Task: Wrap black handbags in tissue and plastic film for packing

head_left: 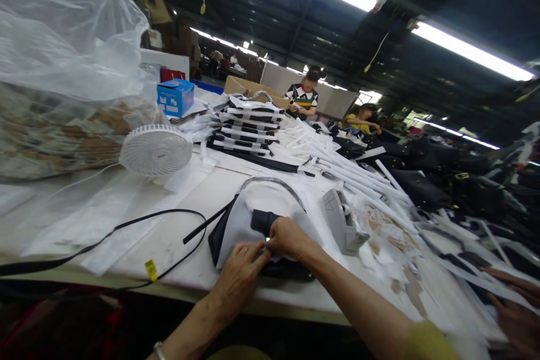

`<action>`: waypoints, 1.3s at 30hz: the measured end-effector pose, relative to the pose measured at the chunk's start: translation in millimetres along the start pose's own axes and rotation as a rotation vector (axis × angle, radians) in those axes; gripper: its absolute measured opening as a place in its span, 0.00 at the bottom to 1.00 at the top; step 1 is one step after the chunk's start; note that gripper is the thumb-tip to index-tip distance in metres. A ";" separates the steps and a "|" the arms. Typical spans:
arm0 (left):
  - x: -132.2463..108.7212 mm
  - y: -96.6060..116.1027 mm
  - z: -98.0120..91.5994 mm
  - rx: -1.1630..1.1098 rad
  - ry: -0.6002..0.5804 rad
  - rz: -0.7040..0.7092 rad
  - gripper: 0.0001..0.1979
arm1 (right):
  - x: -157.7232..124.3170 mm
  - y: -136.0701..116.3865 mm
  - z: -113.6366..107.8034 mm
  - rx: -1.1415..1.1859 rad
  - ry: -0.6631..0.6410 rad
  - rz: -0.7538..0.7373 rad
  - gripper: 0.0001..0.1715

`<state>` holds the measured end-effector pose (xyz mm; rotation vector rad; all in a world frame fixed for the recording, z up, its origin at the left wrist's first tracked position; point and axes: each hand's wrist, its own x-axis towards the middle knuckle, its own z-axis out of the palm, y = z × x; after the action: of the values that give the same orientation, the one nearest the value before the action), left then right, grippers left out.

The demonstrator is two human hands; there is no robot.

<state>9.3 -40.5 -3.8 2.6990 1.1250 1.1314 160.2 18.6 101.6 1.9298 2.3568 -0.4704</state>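
A black bag [259, 222] partly wrapped in white paper [240, 225] lies on the white table [169, 236] in front of me. My left hand [238, 278] rests on the near edge of the paper, fingers curled and pinching it. My right hand [289, 236] is closed on the bag's top beside the left fingertips. A thin black strap [126, 225] with a yellow tag [151, 270] loops away to the left of the bag.
A small white fan [156, 149] stands at left, before a big clear plastic sack [63, 67]. A grey tape dispenser [341, 222], stacked wrapped bags [248, 126], white paper rolls [358, 171] and a blue box [175, 95] lie beyond. Other people [306, 98] work at the far end.
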 end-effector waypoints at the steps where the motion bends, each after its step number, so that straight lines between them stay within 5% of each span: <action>1: -0.4 0.3 -0.7 -0.020 -0.002 -0.007 0.28 | 0.2 -0.1 1.0 0.000 -0.004 -0.006 0.08; 9: 8.5 9.6 -10.6 -0.145 -0.135 -0.175 0.38 | -5.5 19.5 3.8 0.116 -0.045 -0.149 0.09; 14: 8.9 11.2 -13.0 -0.166 -0.155 -0.181 0.33 | -10.7 33.6 16.5 0.124 0.047 -0.350 0.11; 18: 17.1 12.0 -23.7 -0.120 -0.220 -0.168 0.25 | -9.8 34.4 11.3 0.130 0.067 -0.366 0.12; 23: 73.8 4.2 -65.5 -0.064 -0.321 -0.132 0.13 | -3.1 31.4 -31.4 0.036 0.059 -0.271 0.15; 26: 118.1 -12.2 -82.7 0.115 -0.481 -0.191 0.15 | 4.2 39.5 -45.5 -0.030 0.096 -0.196 0.17; 30: 143.4 -45.2 -73.1 0.270 -0.573 -0.253 0.12 | 6.9 64.6 -32.7 -0.068 0.083 -0.086 0.21; 39: 116.2 -94.7 -39.6 0.296 -0.671 -0.306 0.23 | -1.1 93.5 17.5 0.011 0.224 0.001 0.32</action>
<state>-17.6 91.9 72.3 2.6150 1.5531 -0.0026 248.2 28.7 66.9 2.0880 2.4878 -0.2807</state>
